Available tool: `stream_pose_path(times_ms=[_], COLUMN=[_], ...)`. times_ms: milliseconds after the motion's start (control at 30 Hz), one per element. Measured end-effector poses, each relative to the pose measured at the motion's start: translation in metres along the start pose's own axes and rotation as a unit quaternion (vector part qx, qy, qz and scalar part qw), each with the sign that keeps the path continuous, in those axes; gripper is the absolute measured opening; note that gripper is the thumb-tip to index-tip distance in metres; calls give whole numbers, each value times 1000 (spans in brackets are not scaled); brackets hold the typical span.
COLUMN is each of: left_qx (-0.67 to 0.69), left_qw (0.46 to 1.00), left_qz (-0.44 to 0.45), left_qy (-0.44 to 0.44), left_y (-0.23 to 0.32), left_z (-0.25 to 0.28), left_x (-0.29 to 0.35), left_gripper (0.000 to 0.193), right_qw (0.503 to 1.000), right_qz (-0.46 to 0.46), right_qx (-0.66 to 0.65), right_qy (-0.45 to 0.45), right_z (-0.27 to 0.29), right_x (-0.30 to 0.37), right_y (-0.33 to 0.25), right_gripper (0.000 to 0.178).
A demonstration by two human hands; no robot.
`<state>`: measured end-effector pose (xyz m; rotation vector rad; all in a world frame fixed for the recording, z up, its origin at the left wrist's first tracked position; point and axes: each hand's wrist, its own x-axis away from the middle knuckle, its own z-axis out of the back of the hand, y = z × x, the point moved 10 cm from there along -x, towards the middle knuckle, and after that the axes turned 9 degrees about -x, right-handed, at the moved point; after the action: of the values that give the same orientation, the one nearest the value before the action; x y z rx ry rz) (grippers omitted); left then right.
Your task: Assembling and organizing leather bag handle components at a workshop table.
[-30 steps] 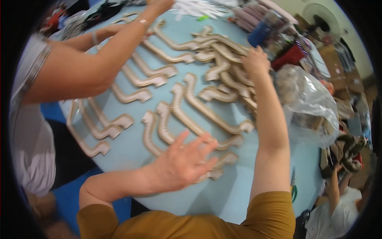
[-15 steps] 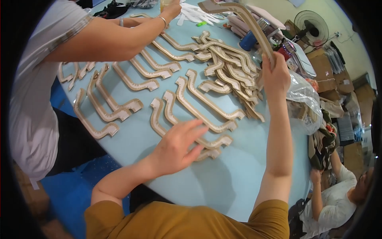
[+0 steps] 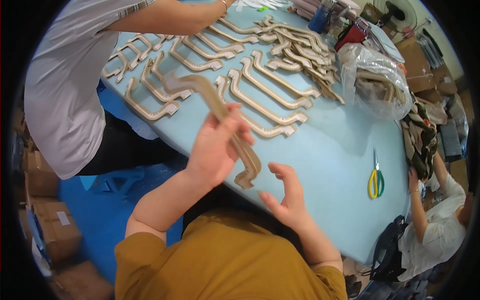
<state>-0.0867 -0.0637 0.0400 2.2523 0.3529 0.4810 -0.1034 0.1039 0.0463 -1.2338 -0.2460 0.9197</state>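
My left hand [image 3: 214,149] is closed around the middle of a beige bent strip [image 3: 214,97] with a curled end, holding it up over the near edge of the table; motion blurs its upper end. Close to the strip's lower end, my right hand [image 3: 287,196] is open, thumb and fingers apart, not touching it. Beyond my hands, similar strips with pale inner faces lie in rows on the light blue table [image 3: 320,165]. One of the nearest is a laid strip [image 3: 267,131]. Farther back is an overlapping pile of strips [image 3: 305,52].
Yellow-and-green-handled scissors [image 3: 375,181] lie at the right. Behind them are a clear plastic bag [image 3: 376,85] with strips inside and a blue bottle [image 3: 321,17]. A co-worker's arm [image 3: 170,18] reaches across the far left; another person [image 3: 432,220] sits at right.
The strip has passed from my raised right hand to my left hand and come down toward me. My right hand has lowered and opened. The view has shifted, bringing the scissors into sight.
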Motion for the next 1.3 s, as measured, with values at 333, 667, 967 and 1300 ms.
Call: stream_pose_path(times_ms=[333,667,967,1300], left_qx=[-645,-795,-856,-854], left_qw=[737,475,421,436], left_qz=[-79,-188,-233,-249], left_qy=[-187,-329,-191,-138], left_y=[-5,-45,-29,-7], left_z=[0,14,66,88], left_x=[28,-3,22,-7], left_gripper=[28,51,53,56], right_qw=[995,975,951,942], right_qz=[-75,-39,59,14], right_qx=[25,215,303,325], right_qy=[67,-35,-39,-81], right_z=[15,-14,-32,-63], right_x=[-4,25,-3,-19], right_y=[14,15,15,44], right_gripper=[20,17,32,50])
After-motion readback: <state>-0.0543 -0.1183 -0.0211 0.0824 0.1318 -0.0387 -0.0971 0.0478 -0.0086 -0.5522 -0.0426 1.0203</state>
